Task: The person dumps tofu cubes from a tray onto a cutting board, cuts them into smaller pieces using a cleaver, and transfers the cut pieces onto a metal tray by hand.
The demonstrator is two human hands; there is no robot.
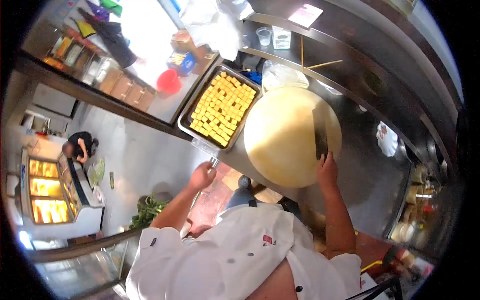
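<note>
My right hand (327, 171) grips a cleaver (320, 134) by its handle. The dark blade lies over the right side of a large round cutting board (280, 135). My left hand (202, 176) is closed in front of the counter edge, below a metal tray (184, 120). A small shiny metal piece (214, 162) shows at its fingers; what it belongs to is hidden. Rows of yellow cubes (222, 107) fill most of the tray, which stands left of the board.
A clear plastic bag (282, 75) lies behind the board. Above are steel shelves (350, 60) with a plastic cup (263, 36) and two thin sticks (302, 52). A red bowl (169, 81) is beyond the tray. Another person (80, 146) is far left, near leafy greens (149, 211).
</note>
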